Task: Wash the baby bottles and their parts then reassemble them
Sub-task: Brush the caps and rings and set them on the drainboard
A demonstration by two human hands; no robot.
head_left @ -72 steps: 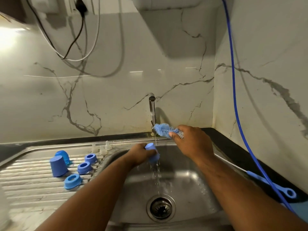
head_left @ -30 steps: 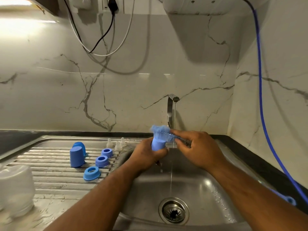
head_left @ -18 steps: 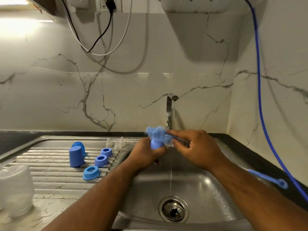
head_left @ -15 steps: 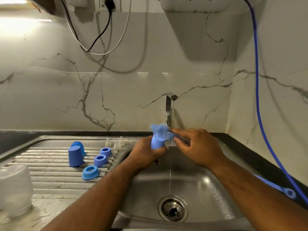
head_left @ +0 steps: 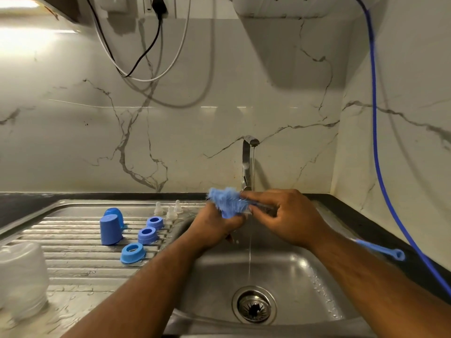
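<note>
Over the sink (head_left: 305,276) near its back edge, left hand (head_left: 214,226) grips a cap (head_left: 230,213), right hand (head_left: 290,220) pinches the brush (head_left: 225,198).

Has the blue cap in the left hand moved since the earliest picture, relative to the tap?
Yes. Earlier the blue cap sat in the water stream under the tap; now the left hand holds it just left of that stream.

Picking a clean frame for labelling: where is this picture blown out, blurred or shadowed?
Head view: glare blows out the top-left wall; the brush bristles are motion-smeared; the clear bottle at left is soft; a shadow hangs below the white unit.
</note>
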